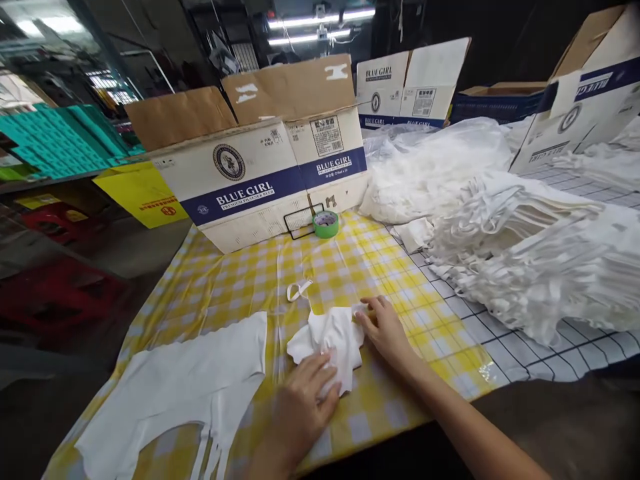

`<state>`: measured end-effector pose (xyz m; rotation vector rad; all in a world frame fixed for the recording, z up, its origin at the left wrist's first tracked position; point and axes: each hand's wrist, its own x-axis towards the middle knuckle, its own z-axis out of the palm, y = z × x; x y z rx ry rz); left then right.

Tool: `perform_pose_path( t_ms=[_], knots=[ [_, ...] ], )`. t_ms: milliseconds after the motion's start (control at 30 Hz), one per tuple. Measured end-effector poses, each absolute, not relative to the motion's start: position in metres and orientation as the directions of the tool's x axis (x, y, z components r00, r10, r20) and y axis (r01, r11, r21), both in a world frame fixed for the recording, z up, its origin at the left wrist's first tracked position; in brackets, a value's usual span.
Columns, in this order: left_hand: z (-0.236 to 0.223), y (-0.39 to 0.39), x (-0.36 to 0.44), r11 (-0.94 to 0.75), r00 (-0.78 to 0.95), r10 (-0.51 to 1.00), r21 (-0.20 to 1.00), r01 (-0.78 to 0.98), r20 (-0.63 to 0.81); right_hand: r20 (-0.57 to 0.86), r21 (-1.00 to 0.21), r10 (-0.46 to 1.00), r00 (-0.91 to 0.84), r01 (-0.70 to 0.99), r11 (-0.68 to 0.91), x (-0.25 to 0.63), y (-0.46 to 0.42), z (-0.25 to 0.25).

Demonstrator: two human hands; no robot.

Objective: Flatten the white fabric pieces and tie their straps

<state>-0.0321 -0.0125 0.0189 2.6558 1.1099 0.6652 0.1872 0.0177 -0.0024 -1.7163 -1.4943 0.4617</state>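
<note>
A small white garment (340, 340), bunched and partly folded, lies on the yellow checked cloth in front of me. A thin white strap (299, 290) with a loop extends from its far side. My left hand (307, 393) rests on the garment's near left part, fingers spread out and lying on the fabric. At its upper right edge, my right hand (383, 330) has thumb and forefinger around a small white bit of the garment. To the left, another white garment (190, 373) lies spread flat, its straps hanging toward the table's near edge.
A Blue Girl carton (260, 180) stands at the back, with a green tape roll (326, 225) and a black wire frame (295, 223) before it. On the right, a large pile of white garments (530, 253) covers a grid-patterned surface (480, 320). Plastic-wrapped white pieces (440, 167) lie behind.
</note>
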Motion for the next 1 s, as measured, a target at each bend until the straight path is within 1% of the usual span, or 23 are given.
perform_pose_path(
  t_ms=[67,100,167,200,233,267,333,367,400,433,467,500,533,600,767,867,933,1000],
  knots=[
    [0.021,0.001,-0.027,-0.551,0.456,0.835,0.462,0.695,0.309,0.218,-0.726,0.947,0.237,0.687,-0.005,0.181,0.022,-0.002],
    [0.022,0.010,-0.024,-0.466,0.367,0.884,0.493,0.735,0.289,0.200,-0.712,0.955,0.221,0.702,-0.013,0.178,0.024,-0.002],
    [0.023,0.029,-0.016,-0.342,0.259,0.938,0.503,0.793,0.230,0.147,-0.717,0.970,0.192,0.696,-0.029,0.173,0.027,0.000],
    [0.024,0.037,-0.013,-0.314,0.246,0.949,0.503,0.805,0.197,0.114,-0.752,0.976,0.186,0.658,-0.037,0.172,0.027,0.001],
    [0.025,0.043,-0.010,-0.305,0.255,0.952,0.516,0.800,0.167,0.072,-0.809,0.981,0.181,0.586,-0.048,0.172,0.026,0.003],
    [0.027,0.048,-0.008,-0.304,0.273,0.952,0.551,0.777,0.140,0.018,-0.877,0.986,0.163,0.476,-0.063,0.173,0.024,0.006],
    [0.034,0.051,-0.006,-0.271,0.301,0.950,0.688,0.673,0.080,-0.102,-0.980,0.992,0.071,0.164,-0.113,0.177,0.019,0.011],
    [0.038,0.051,-0.006,-0.218,0.305,0.952,0.777,0.591,0.035,-0.146,-0.989,0.989,0.012,-0.002,-0.146,0.179,0.016,0.014],
    [0.042,0.049,-0.007,-0.136,0.312,0.949,0.860,0.492,-0.029,-0.174,-0.973,0.984,-0.045,-0.146,-0.179,0.181,0.013,0.017],
    [0.047,0.047,-0.007,-0.032,0.324,0.940,0.923,0.383,-0.102,-0.189,-0.945,0.978,-0.091,-0.255,-0.206,0.182,0.010,0.020],
    [0.052,0.044,-0.008,0.081,0.340,0.924,0.958,0.275,-0.176,-0.194,-0.917,0.974,-0.120,-0.330,-0.223,0.183,0.007,0.023],
    [0.056,0.040,-0.009,0.185,0.357,0.903,0.967,0.176,-0.238,-0.193,-0.897,0.972,-0.134,-0.376,-0.231,0.183,0.005,0.026],
    [0.060,0.037,-0.009,0.269,0.372,0.883,0.959,0.095,-0.285,-0.191,-0.885,0.971,-0.142,-0.402,-0.233,0.182,0.003,0.028],
    [0.069,0.031,-0.009,0.363,0.390,0.859,0.932,-0.004,-0.333,-0.183,-0.875,0.972,-0.149,-0.426,-0.230,0.180,0.000,0.033],
    [0.084,0.017,-0.005,0.395,0.394,0.854,0.917,-0.064,-0.340,-0.151,-0.880,0.979,-0.139,-0.432,-0.197,0.181,-0.011,0.045],
    [0.087,0.008,-0.005,0.380,0.400,0.855,0.923,-0.050,-0.331,-0.122,-0.919,0.990,-0.078,-0.369,-0.142,0.185,-0.019,0.054],
    [0.086,0.004,-0.004,0.332,0.389,0.868,0.943,0.006,-0.308,-0.092,-0.932,0.995,-0.049,-0.347,-0.103,0.187,-0.024,0.061],
    [0.085,0.003,-0.004,0.270,0.392,0.875,0.958,0.092,-0.284,-0.067,-0.930,0.997,-0.037,-0.360,-0.076,0.188,-0.029,0.068]
  ],
)
